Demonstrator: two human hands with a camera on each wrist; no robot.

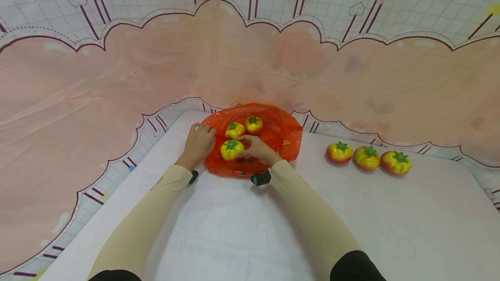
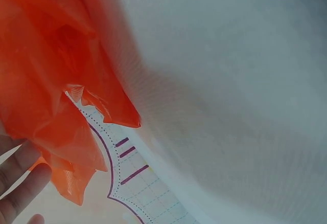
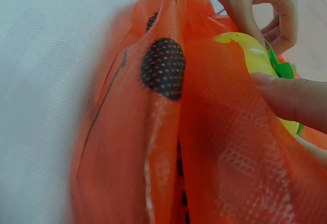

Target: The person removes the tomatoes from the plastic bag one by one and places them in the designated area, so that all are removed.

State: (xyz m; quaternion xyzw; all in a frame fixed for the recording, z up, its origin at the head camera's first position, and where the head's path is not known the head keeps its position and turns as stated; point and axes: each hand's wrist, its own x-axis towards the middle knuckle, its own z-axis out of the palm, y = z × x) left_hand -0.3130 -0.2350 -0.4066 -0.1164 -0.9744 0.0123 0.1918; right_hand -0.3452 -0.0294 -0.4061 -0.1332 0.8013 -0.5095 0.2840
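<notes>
Red bag [image 1: 291, 142] lies on the white table [image 1: 226, 233], mouth spread upward. Left hand [image 1: 199, 143] holds its left rim, fingers bent over the film, presumably to keep the mouth from sagging shut. Right hand [image 1: 258, 149] reaches in from the right, thumb and fingers pinching the front fruit [image 1: 228, 151] at its side, green cap uppermost; this grip probably leaves the cap free. Two more fruits [image 1: 235, 131] sit behind it in the bag. Three outer fruits [image 1: 366, 158] stand in a close row on the table, right of the bag, within easy reach, I judge.

Hidden: the front fruit's underside; whether it touches the bag floor, cannot tell. Left thumb unclear. Left-wrist view cuts off most of the hand. Dark print on the bag folded, unreadable.
</notes>
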